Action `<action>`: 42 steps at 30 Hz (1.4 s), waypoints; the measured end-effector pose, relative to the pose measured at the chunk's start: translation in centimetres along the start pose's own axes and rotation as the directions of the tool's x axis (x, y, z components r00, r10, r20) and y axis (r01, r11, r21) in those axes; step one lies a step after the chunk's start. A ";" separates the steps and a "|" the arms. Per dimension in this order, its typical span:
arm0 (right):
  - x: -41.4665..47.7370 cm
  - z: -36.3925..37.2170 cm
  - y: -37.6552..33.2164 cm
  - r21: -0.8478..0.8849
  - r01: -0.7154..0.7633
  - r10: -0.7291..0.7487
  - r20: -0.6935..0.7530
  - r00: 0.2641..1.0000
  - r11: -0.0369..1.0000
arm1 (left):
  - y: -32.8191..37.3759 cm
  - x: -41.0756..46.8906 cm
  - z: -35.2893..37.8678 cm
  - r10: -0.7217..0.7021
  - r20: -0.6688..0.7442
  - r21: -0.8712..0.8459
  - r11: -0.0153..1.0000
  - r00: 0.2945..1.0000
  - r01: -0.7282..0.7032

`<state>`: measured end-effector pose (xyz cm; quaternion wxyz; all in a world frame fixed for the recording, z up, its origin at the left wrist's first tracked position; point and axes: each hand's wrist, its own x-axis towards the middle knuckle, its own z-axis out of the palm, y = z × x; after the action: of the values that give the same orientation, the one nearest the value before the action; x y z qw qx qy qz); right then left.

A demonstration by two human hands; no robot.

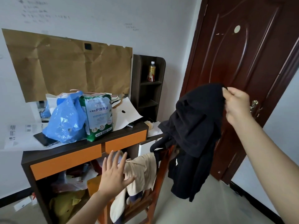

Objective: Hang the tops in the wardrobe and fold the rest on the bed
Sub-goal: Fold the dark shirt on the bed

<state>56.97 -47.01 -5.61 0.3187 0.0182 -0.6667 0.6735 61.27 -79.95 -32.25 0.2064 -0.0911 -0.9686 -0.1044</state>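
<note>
Black garment [194, 126] hangs limp and soft, right hand [237, 105] fingers pinching its top edge; left hand [115, 173] spread, holding nothing.

The black garment [194, 126] is soft, matt cloth. The beige garment [142, 172] is thinner, creased cloth. The chair [161, 172] is varnished wood with a slight sheen. The door [242, 46] is glossy dark wood, and its handle [254, 104] is brassy metal. The blue bag [66, 120] is crinkled, shiny plastic, and the pack [100, 117] is glossy film. The brown paper [64, 65] is matt and creased.
</note>
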 end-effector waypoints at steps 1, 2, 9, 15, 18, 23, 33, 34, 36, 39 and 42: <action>0.0 -0.8 -0.9 0.042 0.001 -0.002 0.025 1.000 0.999 | 1.6 0.5 -0.5 0.038 -0.007 -0.041 0.998 0.999 -0.038; -0.3 -1.1 -1.8 0.087 -0.005 0.000 0.058 0.998 0.996 | 3.2 1.2 -0.9 0.065 -0.031 -0.081 0.994 0.997 -0.067; -1.7 -6.0 -5.6 0.235 -0.010 -0.037 0.196 0.980 0.972 | 14.0 6.9 -3.4 0.161 -0.011 -0.697 0.706 0.987 -0.123; -2.5 -12.5 -4.8 0.231 -0.139 0.113 0.120 0.986 0.963 | 19.8 6.5 -2.9 0.420 0.196 -0.969 0.224 0.886 0.108; -2.9 -16.4 -3.3 0.110 -0.221 0.227 -0.043 0.973 0.969 | 20.6 5.5 -3.7 0.270 0.185 -0.980 0.122 0.945 0.157; -4.7 -21.3 1.7 -0.213 -0.376 0.353 -0.138 0.925 0.902 | 18.3 6.0 -8.4 0.354 0.128 -0.989 0.111 0.926 0.094; -8.3 -12.4 11.4 -0.278 -0.511 0.576 0.269 0.772 0.814 | 8.7 -3.4 -14.6 0.220 0.243 -0.959 0.201 0.945 0.200; -9.0 -10.5 12.1 -0.307 -0.514 0.596 0.336 0.729 0.801 | 7.2 -5.1 -14.7 0.126 0.264 -0.955 0.174 0.956 0.240; -10.7 -6.5 13.3 -0.364 -0.514 0.629 0.445 0.637 0.777 | 4.5 -8.8 -15.4 -0.058 0.307 -0.944 0.109 0.950 0.311; -14.7 -0.3 14.5 -0.450 -0.467 0.647 0.576 0.499 0.761 | 1.3 -14.6 -17.5 -0.321 0.357 -0.917 0.059 0.877 0.395; -19.9 5.8 14.5 -0.488 -0.419 0.631 0.697 0.341 0.766 | -1.5 -20.1 -19.9 -0.590 0.326 -0.857 0.144 0.738 0.494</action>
<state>63.93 -59.00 -26.76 -0.2733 0.0827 -0.7731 0.5664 86.61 -88.89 -23.15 0.1110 0.1707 -0.6980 -0.6865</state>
